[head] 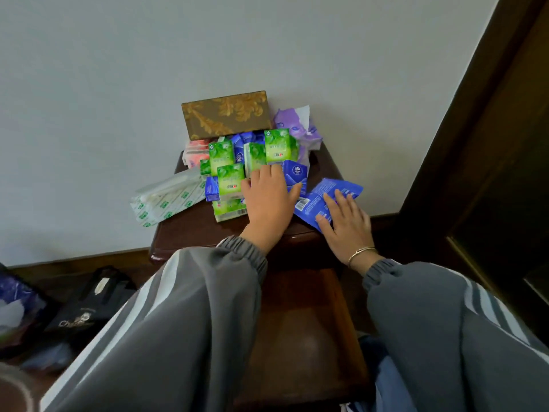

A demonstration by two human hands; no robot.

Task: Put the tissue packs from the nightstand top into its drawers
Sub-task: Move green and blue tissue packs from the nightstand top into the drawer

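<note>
The dark wooden nightstand carries a heap of tissue packs. Several green packs stand and lie in the middle, with small blue packs among them. My left hand lies palm-down on the heap, fingers spread, thumb against the small blue pack. My right hand rests flat with fingers apart on a large flat blue pack at the nightstand's right front corner. Below my arms an open drawer shows a bare wooden bottom.
A gold-patterned tissue box stands at the back against the wall, beside a purple pack. A long white-and-green pack overhangs the left edge, and pink packs sit behind it. Black bags lie on the floor at left; a dark door frame rises at right.
</note>
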